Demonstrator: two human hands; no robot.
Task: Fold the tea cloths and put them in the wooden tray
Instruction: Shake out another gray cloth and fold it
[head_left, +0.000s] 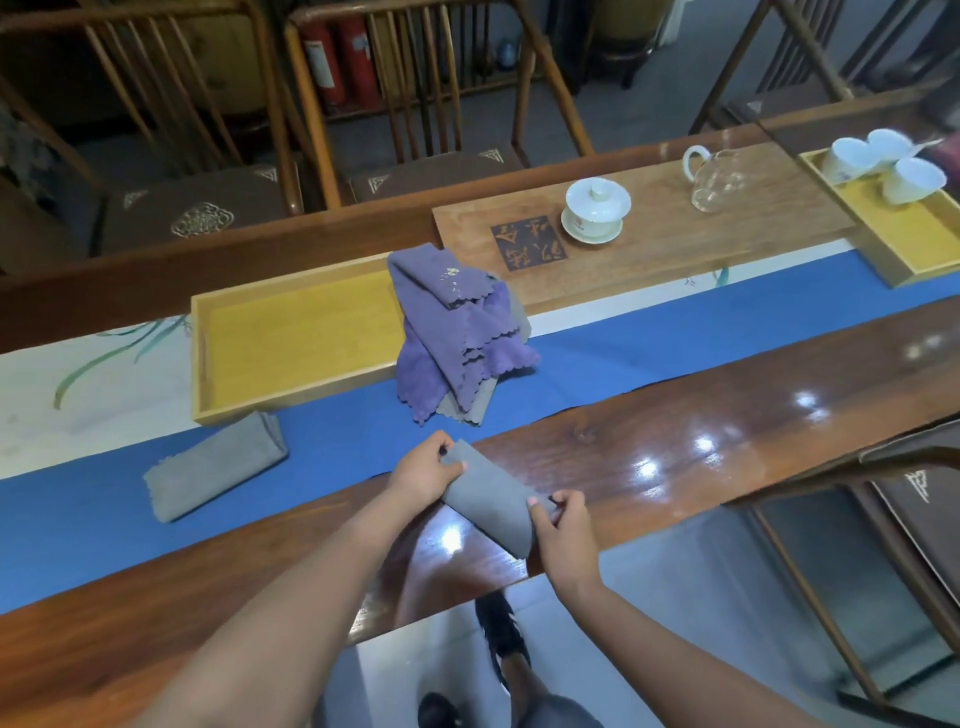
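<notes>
I hold a grey tea cloth (491, 501), folded into a narrow strip, above the near edge of the table. My left hand (423, 470) pinches its far end and my right hand (561, 530) pinches its near end. A second grey cloth (215, 465) lies folded on the blue runner to the left. A heap of purple and grey cloths (457, 332) sits unfolded by the right end of the wooden tray (291, 395), partly draped over its corner. The tray's yellow floor holds nothing.
A tea board (649, 244) carries a white lidded cup (595, 208) and a glass pitcher (719, 182). Another tray (914, 244) at far right holds three white cups. Wooden chairs stand behind the table and at my right.
</notes>
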